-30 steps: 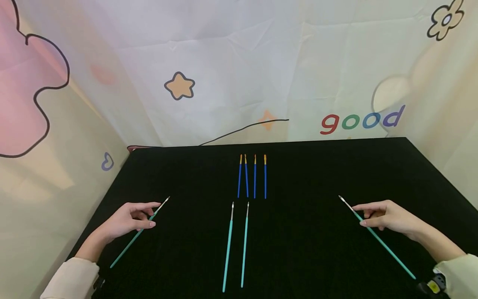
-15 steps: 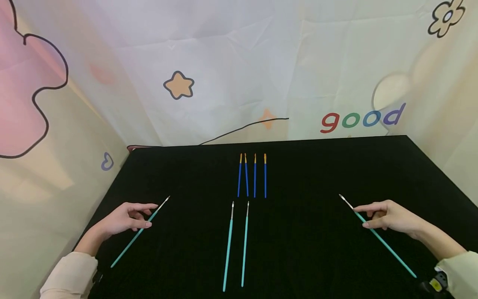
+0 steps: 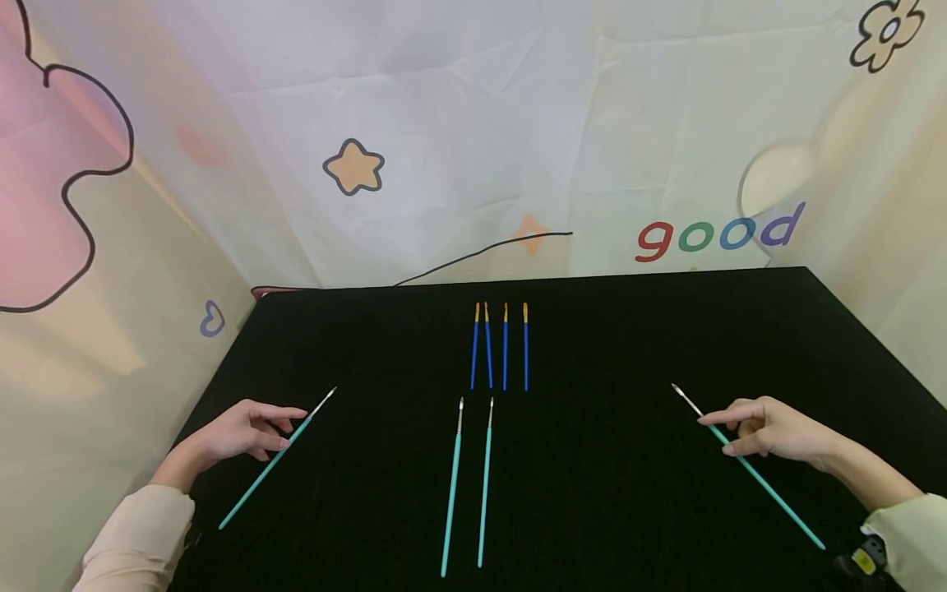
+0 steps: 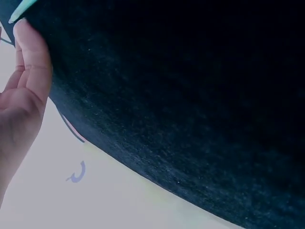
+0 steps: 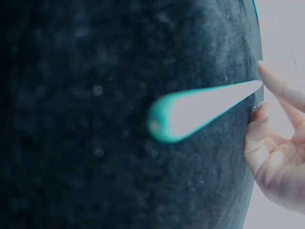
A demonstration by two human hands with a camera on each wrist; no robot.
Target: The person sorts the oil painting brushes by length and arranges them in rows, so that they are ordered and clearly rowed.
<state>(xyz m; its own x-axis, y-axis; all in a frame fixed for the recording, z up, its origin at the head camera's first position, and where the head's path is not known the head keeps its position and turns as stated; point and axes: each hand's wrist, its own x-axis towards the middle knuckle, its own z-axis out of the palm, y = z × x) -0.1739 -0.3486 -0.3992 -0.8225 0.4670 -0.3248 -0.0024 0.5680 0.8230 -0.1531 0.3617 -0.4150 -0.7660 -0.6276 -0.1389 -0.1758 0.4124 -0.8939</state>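
Observation:
On the left of the black table in the head view lies a teal-handled paintbrush (image 3: pixel 255 485), slanting up to the right. My left hand (image 3: pixel 237 432) is beside it, fingers loosely bent, index fingertip and thumb at the brush's edge; it does not grip it. In the left wrist view the thumb is near the teal handle (image 4: pixel 23 8). A second teal paintbrush (image 3: pixel 777 497) slants the other way on the right. My right hand (image 3: pixel 773 427) has its index finger across that brush and the thumb apart, also seen over the teal handle (image 5: pixel 205 109) in the right wrist view.
Two more teal paintbrushes, one left (image 3: pixel 452 501) and one right (image 3: pixel 484 497), lie side by side mid-table. Behind them several blue paintbrushes (image 3: pixel 505 353) form a row. A printed cloth (image 3: pixel 444 123) hangs behind the black tabletop (image 3: pixel 607 329).
My left hand has slid a little left, away from its brush's tip, while the brush stays put. The right hand's index finger has dipped slightly; its brush has barely shifted.

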